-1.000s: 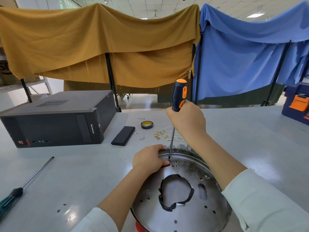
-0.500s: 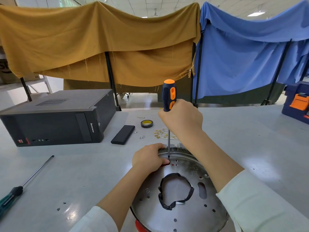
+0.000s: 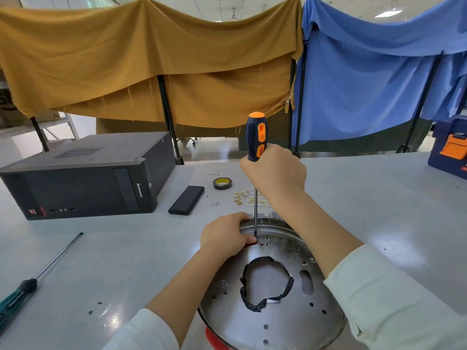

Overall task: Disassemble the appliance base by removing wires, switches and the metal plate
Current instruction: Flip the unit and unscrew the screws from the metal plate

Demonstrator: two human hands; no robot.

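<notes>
The round metal plate [image 3: 283, 322] of the red appliance base lies in front of me, with a black taped ring [image 3: 265, 281] around its central opening. My left hand [image 3: 225, 234] grips the plate's far-left rim. My right hand [image 3: 274, 174] holds an orange-and-black screwdriver [image 3: 255, 137] upright, its tip set on the plate beside my left thumb. Loose wires with brass terminals [image 3: 246, 198] lie on the table just beyond the plate.
A black computer case [image 3: 83, 178] stands at the left, with a black flat box [image 3: 186, 203] and a tape roll [image 3: 222, 183] beside it. Small screws [image 3: 214, 204] lie nearby. A green-handled screwdriver [image 3: 38, 276] rests at the near left. A blue toolbox [image 3: 452, 147] sits far right.
The screwdriver has swung from leaning right to standing upright, its handle shifting left while the tip stays on the plate. My left hand keeps its hold on the rim.
</notes>
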